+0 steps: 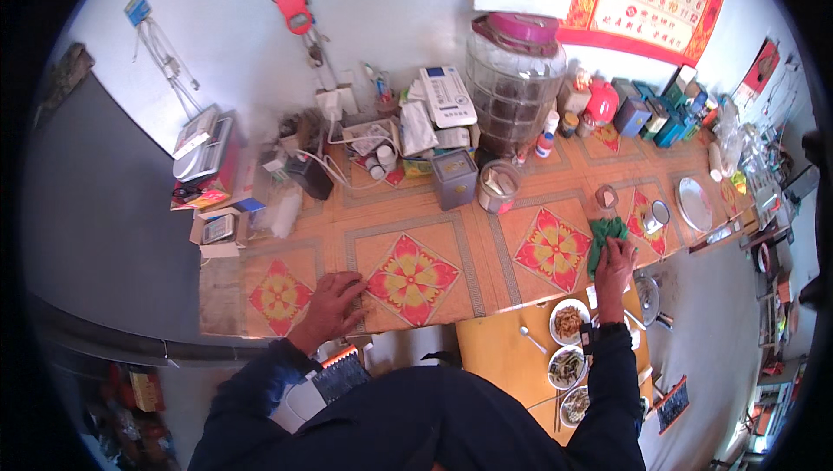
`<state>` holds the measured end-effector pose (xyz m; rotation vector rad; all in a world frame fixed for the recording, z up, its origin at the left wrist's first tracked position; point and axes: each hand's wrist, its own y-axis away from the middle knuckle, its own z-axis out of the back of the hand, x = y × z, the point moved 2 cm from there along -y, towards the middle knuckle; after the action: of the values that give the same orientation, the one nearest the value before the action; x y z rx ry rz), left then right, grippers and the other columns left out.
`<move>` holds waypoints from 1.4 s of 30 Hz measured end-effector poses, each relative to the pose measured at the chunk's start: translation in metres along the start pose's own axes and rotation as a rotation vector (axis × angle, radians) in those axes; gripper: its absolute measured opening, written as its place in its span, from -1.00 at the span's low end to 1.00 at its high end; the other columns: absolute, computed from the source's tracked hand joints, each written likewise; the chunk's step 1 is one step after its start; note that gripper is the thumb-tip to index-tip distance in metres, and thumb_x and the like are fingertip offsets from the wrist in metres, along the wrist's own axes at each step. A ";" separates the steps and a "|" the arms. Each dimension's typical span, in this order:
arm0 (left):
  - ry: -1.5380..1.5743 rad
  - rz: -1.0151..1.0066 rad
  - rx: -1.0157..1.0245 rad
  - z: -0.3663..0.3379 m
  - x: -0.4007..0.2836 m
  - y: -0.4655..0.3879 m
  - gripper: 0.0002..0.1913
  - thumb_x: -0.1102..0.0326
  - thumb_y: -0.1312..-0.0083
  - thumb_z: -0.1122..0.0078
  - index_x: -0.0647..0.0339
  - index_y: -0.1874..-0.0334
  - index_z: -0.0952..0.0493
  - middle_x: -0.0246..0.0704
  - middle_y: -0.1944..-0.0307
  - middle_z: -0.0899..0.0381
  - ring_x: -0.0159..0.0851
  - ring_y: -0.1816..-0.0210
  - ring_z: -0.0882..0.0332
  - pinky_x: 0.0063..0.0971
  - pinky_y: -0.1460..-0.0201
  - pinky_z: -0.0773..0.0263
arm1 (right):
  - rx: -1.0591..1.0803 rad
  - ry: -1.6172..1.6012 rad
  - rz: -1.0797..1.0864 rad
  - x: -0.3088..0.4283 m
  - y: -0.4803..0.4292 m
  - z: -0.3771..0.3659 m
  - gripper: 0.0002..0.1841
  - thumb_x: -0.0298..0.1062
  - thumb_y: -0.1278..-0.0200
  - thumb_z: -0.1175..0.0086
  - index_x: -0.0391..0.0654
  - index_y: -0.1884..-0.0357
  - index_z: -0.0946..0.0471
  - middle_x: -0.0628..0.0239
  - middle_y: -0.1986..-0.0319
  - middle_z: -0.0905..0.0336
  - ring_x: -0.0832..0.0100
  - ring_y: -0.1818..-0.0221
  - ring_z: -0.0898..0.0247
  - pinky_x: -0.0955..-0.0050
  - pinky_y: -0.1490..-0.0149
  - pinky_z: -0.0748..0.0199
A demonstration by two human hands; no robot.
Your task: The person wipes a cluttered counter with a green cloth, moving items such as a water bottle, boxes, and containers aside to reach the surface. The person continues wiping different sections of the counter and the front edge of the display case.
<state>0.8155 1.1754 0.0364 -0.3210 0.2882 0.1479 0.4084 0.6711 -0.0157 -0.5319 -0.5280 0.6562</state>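
Note:
My right hand presses a crumpled green cloth onto the patterned orange tablecloth, near the front edge. Just beyond the cloth stands a small glass jar. To its right are a metal mug and a white oval plate. My left hand rests on the tablecloth at the left, between two printed flower diamonds, with nothing in it.
A large glass jar with a purple lid, a grey tin and a lidless plastic tub stand towards the wall. At left sits a kitchen scale. Below the front edge, a wooden table bears bowls of food.

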 end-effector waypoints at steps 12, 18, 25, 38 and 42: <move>-0.019 -0.055 -0.234 -0.006 -0.008 0.026 -0.50 0.10 -0.41 -0.46 0.16 -0.32 -0.66 -0.09 -0.33 -0.67 0.14 -0.25 -0.67 0.03 -0.36 -0.53 | 0.034 -0.127 0.148 0.168 0.063 -0.001 -0.71 -0.50 -0.24 -0.37 -0.12 -0.02 -0.79 0.10 0.00 -0.64 -0.09 -0.09 -0.51 -0.11 -0.20 -0.50; -0.047 -0.094 -0.294 -0.019 -0.017 0.071 -0.57 0.24 -0.41 -0.39 0.14 -0.30 -0.68 -0.11 -0.31 -0.70 0.08 -0.24 -0.69 0.00 -0.33 -0.55 | 0.071 -0.365 0.348 0.277 0.092 -0.020 -0.71 -0.48 -0.24 -0.37 -0.15 -0.01 -0.81 0.07 0.04 -0.68 -0.10 -0.07 -0.56 -0.07 -0.19 -0.52; -0.101 -0.123 -0.333 -0.010 -0.012 0.126 -0.58 0.38 -0.36 -0.30 0.07 -0.28 -0.72 -0.18 -0.27 -0.72 0.00 -0.16 -0.74 -0.07 -0.23 -0.56 | 0.156 -0.469 0.569 0.404 0.126 -0.037 -0.70 -0.42 -0.29 -0.38 -0.06 -0.06 -0.80 0.18 0.05 -0.66 0.01 -0.05 -0.57 0.02 -0.16 -0.47; -0.133 -0.010 -0.411 0.003 -0.012 0.149 -0.71 0.40 -0.37 -0.33 0.20 -0.12 -0.76 -0.17 -0.08 -0.79 0.04 -0.04 -0.78 -0.08 -0.05 -0.66 | 0.403 -0.656 0.897 0.490 0.145 -0.037 -0.58 -0.29 -0.47 -0.30 -0.10 -0.33 -0.70 0.05 -0.20 -0.59 -0.07 -0.27 -0.51 0.06 -0.37 -0.52; -0.125 0.076 -0.364 0.015 -0.019 0.156 -0.69 0.44 -0.36 -0.33 0.24 -0.14 -0.73 -0.14 -0.08 -0.77 0.08 -0.05 -0.77 -0.08 -0.04 -0.67 | 0.396 -0.512 0.886 0.451 0.127 -0.020 -0.56 -0.20 -0.50 -0.30 -0.09 -0.34 -0.70 0.00 -0.24 -0.59 -0.09 -0.35 -0.48 -0.05 -0.41 -0.47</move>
<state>0.7723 1.3251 0.0110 -0.6593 0.1485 0.2951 0.6703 1.0579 0.0202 -0.1907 -0.6090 1.7322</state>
